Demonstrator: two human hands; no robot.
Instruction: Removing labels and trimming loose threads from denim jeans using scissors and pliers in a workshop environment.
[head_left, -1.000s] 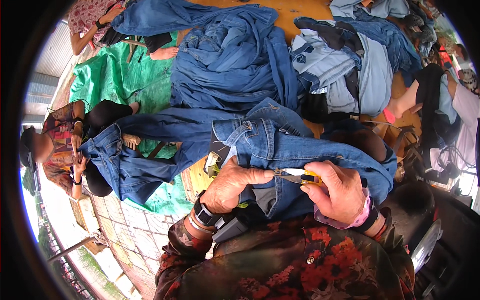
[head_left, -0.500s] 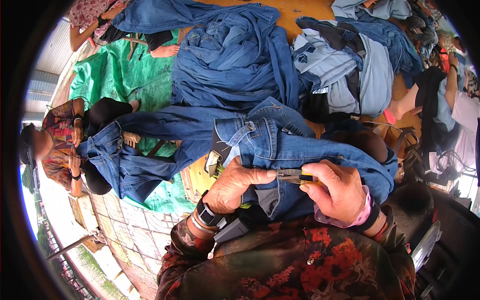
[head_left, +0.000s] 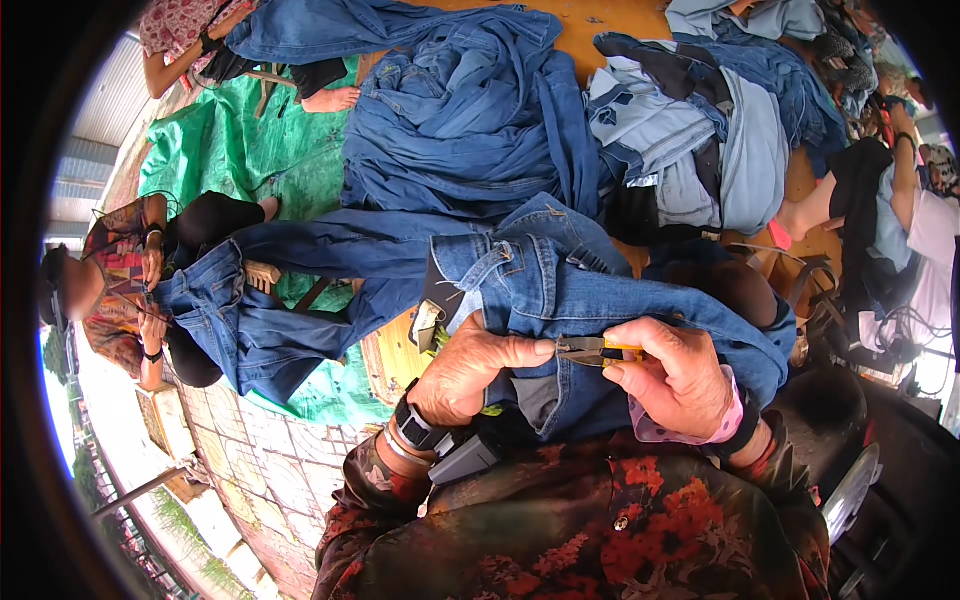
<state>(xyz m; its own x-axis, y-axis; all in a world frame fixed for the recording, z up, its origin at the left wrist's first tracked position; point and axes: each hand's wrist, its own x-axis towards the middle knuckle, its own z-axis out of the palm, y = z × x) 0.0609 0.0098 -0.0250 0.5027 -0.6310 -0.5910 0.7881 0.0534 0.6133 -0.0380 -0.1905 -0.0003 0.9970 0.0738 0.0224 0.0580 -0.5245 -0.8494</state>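
Observation:
Blue jeans [head_left: 645,295] lie bunched across my lap, with a grey patch of cloth showing below the seam. My left hand [head_left: 470,370] grips the jeans, its thumb pressed on the denim at the snips' tip. My right hand [head_left: 680,380] holds small thread snips with yellow handles [head_left: 625,352], whose metal blades point left and meet the seam beside my left thumb. Whether the blade tips are cutting anything is too small to tell.
A large jeans pile [head_left: 465,130] and paler denim [head_left: 745,160] lie on an orange board [head_left: 590,20] and green tarp [head_left: 245,145]. A co-worker [head_left: 120,330] at left handles other jeans [head_left: 230,320]. Other people sit at upper left [head_left: 185,40] and right [head_left: 910,190].
My hands and the snips have shifted very slightly right, staying at the same seam. The left co-worker's hands have moved a little, and an arm at the right has come into view.

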